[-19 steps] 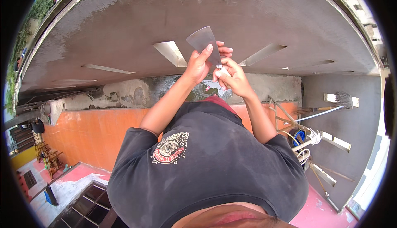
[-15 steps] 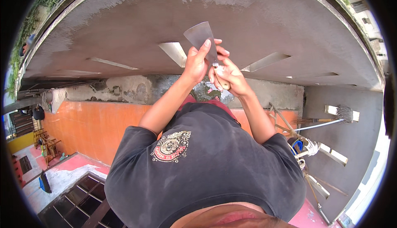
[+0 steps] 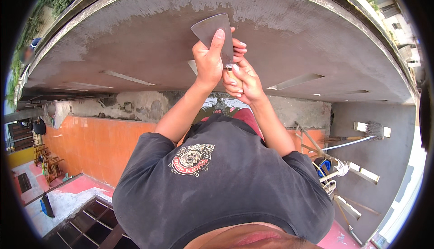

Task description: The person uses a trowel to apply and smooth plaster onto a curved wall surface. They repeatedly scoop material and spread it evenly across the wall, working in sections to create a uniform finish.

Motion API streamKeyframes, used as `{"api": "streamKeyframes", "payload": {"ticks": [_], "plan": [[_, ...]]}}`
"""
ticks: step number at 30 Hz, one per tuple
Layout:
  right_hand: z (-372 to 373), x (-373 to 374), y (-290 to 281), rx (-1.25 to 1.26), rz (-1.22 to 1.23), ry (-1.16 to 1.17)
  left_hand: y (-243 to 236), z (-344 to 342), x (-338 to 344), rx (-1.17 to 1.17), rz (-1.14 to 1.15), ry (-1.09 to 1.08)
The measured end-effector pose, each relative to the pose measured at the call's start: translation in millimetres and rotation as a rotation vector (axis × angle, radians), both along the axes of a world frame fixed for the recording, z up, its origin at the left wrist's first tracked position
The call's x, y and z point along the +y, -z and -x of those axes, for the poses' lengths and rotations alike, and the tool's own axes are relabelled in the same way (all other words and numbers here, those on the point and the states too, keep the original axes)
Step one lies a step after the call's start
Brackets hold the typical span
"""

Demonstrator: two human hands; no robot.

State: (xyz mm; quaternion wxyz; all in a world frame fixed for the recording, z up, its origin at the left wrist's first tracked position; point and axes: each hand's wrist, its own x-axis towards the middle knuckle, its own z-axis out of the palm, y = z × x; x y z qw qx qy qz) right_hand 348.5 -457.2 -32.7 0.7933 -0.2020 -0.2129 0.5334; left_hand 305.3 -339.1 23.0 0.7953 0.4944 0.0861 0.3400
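A putty knife (image 3: 211, 26) with a wide, flared metal blade and a light wooden handle is raised before the grey wall, its blade pointing up and slightly left. Pressed along the blade face is the thumb of my left hand (image 3: 209, 63), the other fingers wrapping behind it. My right hand (image 3: 246, 82) closes round the wooden handle just below the ferrule, hiding most of it. Directly beyond the blade is the grey wall (image 3: 289, 36), smooth and darker in the middle, with a rough, lighter band near its top edge.
Slanted slots (image 3: 296, 81) cut through the wall on both sides of me. To the right, a brush (image 3: 375, 130) rests at a slot in the side wall, near wooden poles and a white rope bundle (image 3: 342, 167). An orange surface (image 3: 104, 144) lies behind me.
Both hands have moved up and slightly left with the putty knife. My right fingers have closed more tightly round the handle, and my left thumb still presses the blade.
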Motion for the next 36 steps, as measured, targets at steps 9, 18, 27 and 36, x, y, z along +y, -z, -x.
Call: {"api": "streamKeyframes", "payload": {"ticks": [9, 18, 27, 36], "plan": [[32.9, 22.2, -22.6, 0.152, -0.078, 0.068, -39.4, 10.1, 22.1, 0.064, -0.114, 0.094], [37.5, 13.7, -17.1, 0.174, -0.133, 0.007, -36.5, 12.8, 13.0, 0.142, -0.018, 0.147], [52.1, 10.1, -16.3, 0.282, -0.047, 0.005, -27.1, 17.4, 14.5, 0.175, -0.008, 0.168], [31.8, -0.1, 0.1, 0.073, -0.034, 0.025, -9.3, 14.4, 15.6, 0.155, 0.005, 0.127]]}}
